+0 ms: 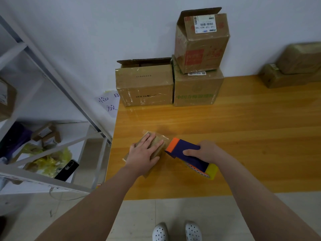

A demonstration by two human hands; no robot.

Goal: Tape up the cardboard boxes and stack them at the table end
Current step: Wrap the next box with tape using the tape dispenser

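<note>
A small flat cardboard box [157, 142] lies near the left front of the wooden table [243, 136]. My left hand [144, 152] presses flat on top of it, fingers spread. My right hand [203, 151] grips a tape dispenser [189, 154] with a navy body, orange front and yellow rear. Its orange end touches the box's right edge, and clear tape runs across the box top. At the table's far edge stand three bigger boxes: one with an open flap [145, 84], a green-printed one [198, 87], and a red-printed one [201, 42] stacked on it.
Two taped parcels [295, 66] sit stacked at the far right of the table. A white metal shelf [52, 80] with small boxes, yellow bags and a black device stands to the left. A handwritten paper sign [109, 103] hangs on the wall. My white shoes show below.
</note>
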